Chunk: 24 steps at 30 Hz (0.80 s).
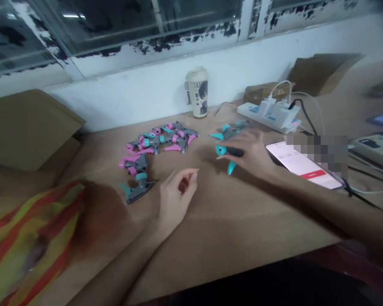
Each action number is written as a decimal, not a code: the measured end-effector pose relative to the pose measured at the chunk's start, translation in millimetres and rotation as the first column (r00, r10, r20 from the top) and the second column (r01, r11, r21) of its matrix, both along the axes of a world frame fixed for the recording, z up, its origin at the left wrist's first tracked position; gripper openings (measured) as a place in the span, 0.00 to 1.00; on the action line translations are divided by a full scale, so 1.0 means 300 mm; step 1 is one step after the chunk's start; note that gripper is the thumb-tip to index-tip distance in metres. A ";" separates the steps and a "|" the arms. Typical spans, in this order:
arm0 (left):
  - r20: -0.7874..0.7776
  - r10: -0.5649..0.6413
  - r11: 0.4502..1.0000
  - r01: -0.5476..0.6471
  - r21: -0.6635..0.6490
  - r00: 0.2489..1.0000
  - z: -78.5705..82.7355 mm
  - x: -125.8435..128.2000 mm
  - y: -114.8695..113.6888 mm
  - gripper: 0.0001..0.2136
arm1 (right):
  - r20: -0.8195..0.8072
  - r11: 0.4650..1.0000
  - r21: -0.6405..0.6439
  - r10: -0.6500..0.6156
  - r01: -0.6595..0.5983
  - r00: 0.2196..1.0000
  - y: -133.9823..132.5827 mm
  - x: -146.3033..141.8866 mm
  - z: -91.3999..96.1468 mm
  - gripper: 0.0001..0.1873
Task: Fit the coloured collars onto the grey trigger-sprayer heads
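Note:
My right hand is closed around a grey spray head with teal nozzle and trigger, just above the wooden table. A second teal spray head lies behind it. My left hand hovers mid-table with fingers loosely curled and nothing in it. To its left lies a grey spray head with teal parts. A heap of grey spray heads with pink parts lies farther back.
A coffee cup stands by the wall. A white power strip with chargers and a lit phone lie on the right. Cardboard boxes stand at left and far right. A striped cloth covers the near left.

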<state>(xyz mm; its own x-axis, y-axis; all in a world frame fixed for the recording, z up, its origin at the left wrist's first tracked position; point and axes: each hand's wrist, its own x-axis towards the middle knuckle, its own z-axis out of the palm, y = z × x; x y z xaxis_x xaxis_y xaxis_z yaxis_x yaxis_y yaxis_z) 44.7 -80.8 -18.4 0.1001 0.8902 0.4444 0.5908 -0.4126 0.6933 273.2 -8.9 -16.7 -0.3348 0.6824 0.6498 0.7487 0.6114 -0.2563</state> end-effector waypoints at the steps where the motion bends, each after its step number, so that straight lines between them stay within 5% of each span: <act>1: -0.076 0.012 0.999 -0.009 0.037 0.997 0.011 -0.016 -0.016 0.07 | 0.026 0.999 0.001 -0.054 0.054 0.998 0.028 0.018 0.008 0.16; 6: -0.298 0.247 0.969 -0.229 0.094 0.922 0.066 -0.177 -0.073 0.08 | 0.276 0.972 -0.082 -0.190 0.220 0.942 0.161 0.075 0.044 0.17; 9: -0.411 0.488 0.872 -0.445 0.201 0.770 0.100 -0.288 -0.057 0.13 | 0.316 0.953 -0.096 -0.244 0.287 0.917 0.214 0.074 0.052 0.16; 12: -0.621 0.468 0.853 -0.504 0.134 0.629 0.131 -0.347 -0.019 0.15 | 0.304 0.938 -0.095 -0.291 0.333 0.907 0.234 0.050 0.056 0.20; 15: -0.740 0.366 0.853 -0.521 0.025 0.564 0.143 -0.349 0.014 0.19 | 0.271 0.935 -0.091 -0.308 0.343 0.912 0.212 0.012 0.063 0.23; 20: -0.716 0.360 0.872 -0.489 0.031 0.598 0.143 -0.307 0.036 0.19 | 0.266 0.969 -0.095 -0.194 0.226 0.944 0.097 -0.076 0.071 0.18; 24: -0.445 0.309 0.909 -0.399 -0.122 0.841 0.146 -0.293 0.035 0.13 | 0.173 0.974 -0.227 0.059 -0.019 0.983 -0.023 -0.156 0.070 0.21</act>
